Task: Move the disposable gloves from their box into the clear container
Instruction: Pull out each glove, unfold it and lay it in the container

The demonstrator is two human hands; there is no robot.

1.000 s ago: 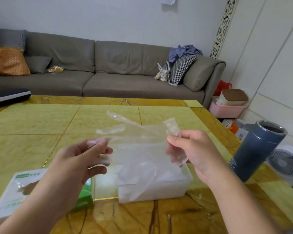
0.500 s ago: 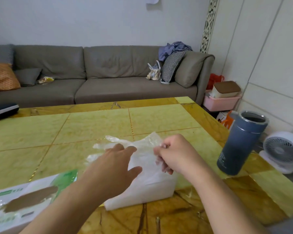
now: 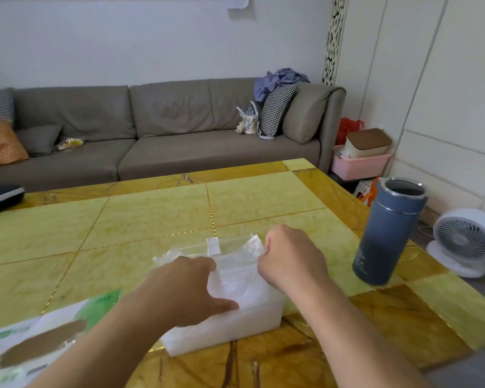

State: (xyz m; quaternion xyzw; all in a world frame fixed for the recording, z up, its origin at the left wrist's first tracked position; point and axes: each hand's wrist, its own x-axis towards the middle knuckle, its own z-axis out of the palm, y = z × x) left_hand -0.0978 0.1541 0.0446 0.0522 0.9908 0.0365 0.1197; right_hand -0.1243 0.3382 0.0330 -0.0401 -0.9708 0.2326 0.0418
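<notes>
Left hand (image 3: 182,292) palm-down, fingers extended forward, thumb splayed right; right hand (image 3: 290,256) knuckles-up, fingers curled under, pinching.

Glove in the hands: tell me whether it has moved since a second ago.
Yes. The glove has come down from above the clear container into its top, under both hands.

The room is evenly and softly lit; no single light source can be identified. Only faint shadows are cast on the table (image 3: 151,219) beneath the left hand (image 3: 185,289) and right hand (image 3: 291,256). A mild sheen is seen on the tabletop beyond the hands. Slight motion blur is noted throughout. Straight wall lines far right of the right hand are bowed by wide-angle distortion.
</notes>
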